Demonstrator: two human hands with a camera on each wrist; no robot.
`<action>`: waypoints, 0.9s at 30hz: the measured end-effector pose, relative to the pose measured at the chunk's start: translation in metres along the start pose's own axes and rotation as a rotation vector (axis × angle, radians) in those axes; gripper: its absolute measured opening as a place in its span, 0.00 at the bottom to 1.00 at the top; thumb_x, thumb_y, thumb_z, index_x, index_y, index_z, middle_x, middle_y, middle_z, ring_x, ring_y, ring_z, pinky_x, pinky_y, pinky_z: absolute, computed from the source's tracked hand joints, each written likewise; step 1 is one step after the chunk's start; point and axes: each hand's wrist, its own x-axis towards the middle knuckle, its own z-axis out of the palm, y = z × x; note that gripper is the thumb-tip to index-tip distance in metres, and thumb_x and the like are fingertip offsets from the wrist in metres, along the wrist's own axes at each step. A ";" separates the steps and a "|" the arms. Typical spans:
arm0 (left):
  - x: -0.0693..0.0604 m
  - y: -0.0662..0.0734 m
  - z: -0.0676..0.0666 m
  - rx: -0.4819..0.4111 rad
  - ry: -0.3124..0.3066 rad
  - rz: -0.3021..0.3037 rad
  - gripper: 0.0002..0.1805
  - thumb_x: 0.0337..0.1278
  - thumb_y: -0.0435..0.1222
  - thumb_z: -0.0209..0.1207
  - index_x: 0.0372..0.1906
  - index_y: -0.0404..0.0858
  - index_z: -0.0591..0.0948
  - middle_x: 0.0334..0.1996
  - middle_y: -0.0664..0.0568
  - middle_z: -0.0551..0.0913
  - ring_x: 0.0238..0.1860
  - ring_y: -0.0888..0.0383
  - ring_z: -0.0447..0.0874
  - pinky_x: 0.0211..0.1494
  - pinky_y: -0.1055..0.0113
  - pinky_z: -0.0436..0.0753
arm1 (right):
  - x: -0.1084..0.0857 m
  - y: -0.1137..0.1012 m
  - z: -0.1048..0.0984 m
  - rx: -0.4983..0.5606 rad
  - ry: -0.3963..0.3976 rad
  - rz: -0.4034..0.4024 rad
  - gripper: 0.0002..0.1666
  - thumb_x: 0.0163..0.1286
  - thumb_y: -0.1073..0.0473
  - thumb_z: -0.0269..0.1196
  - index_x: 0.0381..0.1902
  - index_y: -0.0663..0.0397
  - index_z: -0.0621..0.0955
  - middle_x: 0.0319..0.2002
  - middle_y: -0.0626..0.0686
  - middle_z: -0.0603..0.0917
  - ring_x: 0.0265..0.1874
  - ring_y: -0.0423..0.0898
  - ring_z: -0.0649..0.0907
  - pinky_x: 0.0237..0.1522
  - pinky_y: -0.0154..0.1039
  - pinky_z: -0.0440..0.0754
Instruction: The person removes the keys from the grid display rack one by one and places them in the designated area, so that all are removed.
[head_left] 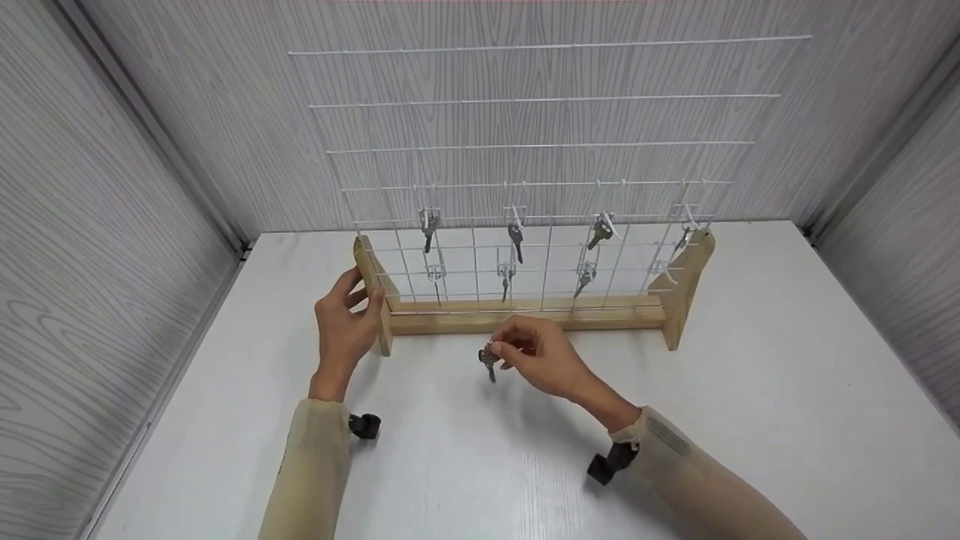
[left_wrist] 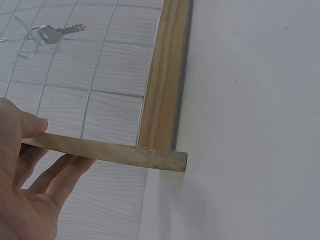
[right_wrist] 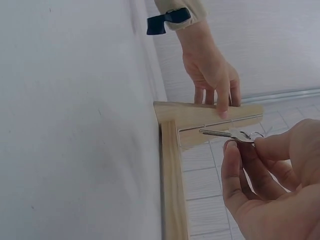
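A silver key (head_left: 489, 362) on a small ring hangs from my right hand (head_left: 546, 358), pinched between thumb and fingers in front of the stand's base bar. In the right wrist view the same key (right_wrist: 222, 133) points away from the fingertips. My left hand (head_left: 346, 324) grips the left wooden side panel (head_left: 373, 292) of a white wire grid stand. In the left wrist view, the thumb lies on one face of that panel (left_wrist: 125, 153) and the fingers on the other. Several keys, such as this one (head_left: 516, 238), hang from white hooks on the grid (head_left: 547, 259).
The stand's wooden base bar (head_left: 525, 319) joins its left and right side panels (head_left: 684, 300) on a white table (head_left: 450, 465). Grey wood-grain walls (head_left: 97, 247) enclose the table at the back and sides. Another white hook (head_left: 663, 270) sits at the grid's lower right.
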 end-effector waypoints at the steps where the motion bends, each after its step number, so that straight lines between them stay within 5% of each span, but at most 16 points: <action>1: 0.000 0.000 0.000 -0.005 0.000 0.004 0.26 0.72 0.28 0.65 0.72 0.32 0.78 0.69 0.34 0.80 0.58 0.34 0.89 0.53 0.53 0.93 | 0.001 0.001 0.001 0.001 -0.001 0.001 0.05 0.79 0.65 0.65 0.46 0.61 0.87 0.44 0.59 0.92 0.43 0.65 0.90 0.43 0.40 0.95; 16: 0.000 -0.002 -0.002 -0.025 0.007 0.017 0.25 0.71 0.28 0.65 0.71 0.32 0.79 0.69 0.35 0.81 0.57 0.35 0.90 0.51 0.62 0.93 | 0.030 0.006 0.029 -0.072 -0.056 0.080 0.03 0.76 0.69 0.66 0.42 0.63 0.87 0.38 0.59 0.92 0.36 0.48 0.92 0.41 0.42 0.96; 27: 0.000 -0.002 -0.002 -0.024 0.006 0.016 0.25 0.72 0.30 0.66 0.70 0.33 0.79 0.68 0.36 0.82 0.56 0.34 0.90 0.50 0.50 0.93 | 0.045 0.018 0.045 -0.122 -0.116 0.166 0.03 0.74 0.70 0.68 0.39 0.65 0.88 0.34 0.59 0.91 0.32 0.46 0.90 0.34 0.34 0.92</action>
